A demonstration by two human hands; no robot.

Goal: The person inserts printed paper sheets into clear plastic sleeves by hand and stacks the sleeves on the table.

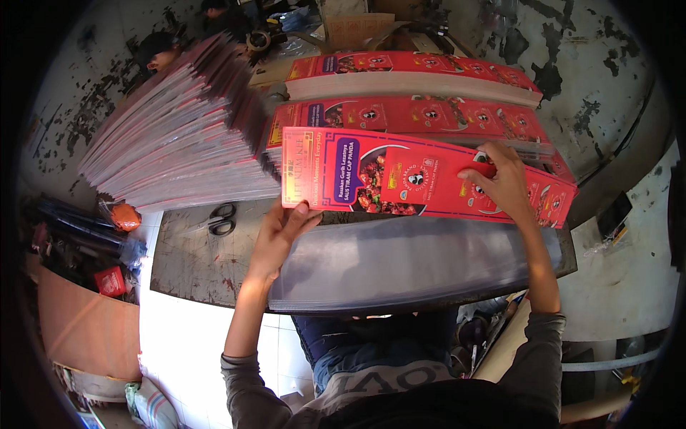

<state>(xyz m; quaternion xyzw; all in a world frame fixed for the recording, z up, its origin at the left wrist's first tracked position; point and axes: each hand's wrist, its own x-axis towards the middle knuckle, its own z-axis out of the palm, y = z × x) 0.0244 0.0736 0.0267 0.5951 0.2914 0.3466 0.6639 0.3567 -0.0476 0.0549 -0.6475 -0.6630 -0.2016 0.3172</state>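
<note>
A long red printed card strip [371,175], with a purple panel and food pictures, is held up level across the middle of the view. My left hand [282,232] pinches its lower left corner, thumb on the front face. Toward the strip's right part, my right hand [499,179] grips it from the top edge, thumb on the front and fingers partly hidden. Below the strip, a stack of clear plastic sheets or sleeves [400,261] lies on the dark worktable [189,257]. Just behind it stand stacks of like red strips [429,114].
A tall fanned pile of sleeved strips [186,129] leans at the left. Black scissors [222,219] lie on the worktable left of the plastic. Another stack of red strips [421,75] is farther back. A person's head [156,50] shows behind the pile. An orange bundle [126,217] sits at left.
</note>
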